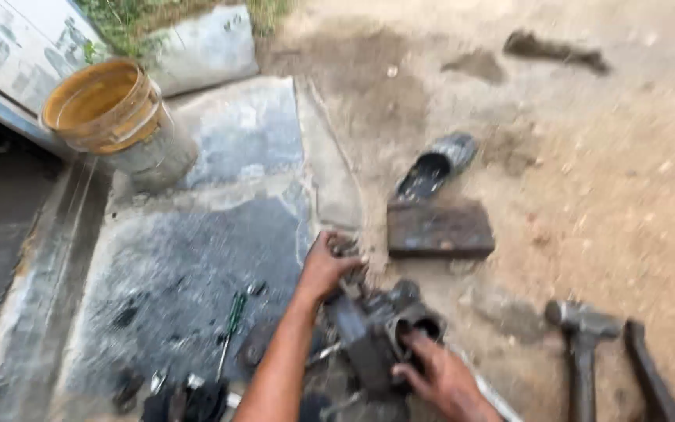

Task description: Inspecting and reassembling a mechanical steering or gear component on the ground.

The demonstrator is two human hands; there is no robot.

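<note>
Both hands, left and right, grip a greasy metal assembly.

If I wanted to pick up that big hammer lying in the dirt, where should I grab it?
Probably by the handle of the hammer, coming down from above. It lies flat on the dirt with its heavy metal head pointing away and the long handle running toward the camera, bare and clear. Grip fairly near the head, since that end looks heaviest. It lies just right of the right hand.

sunlit dirt ground, concrete slab
</note>
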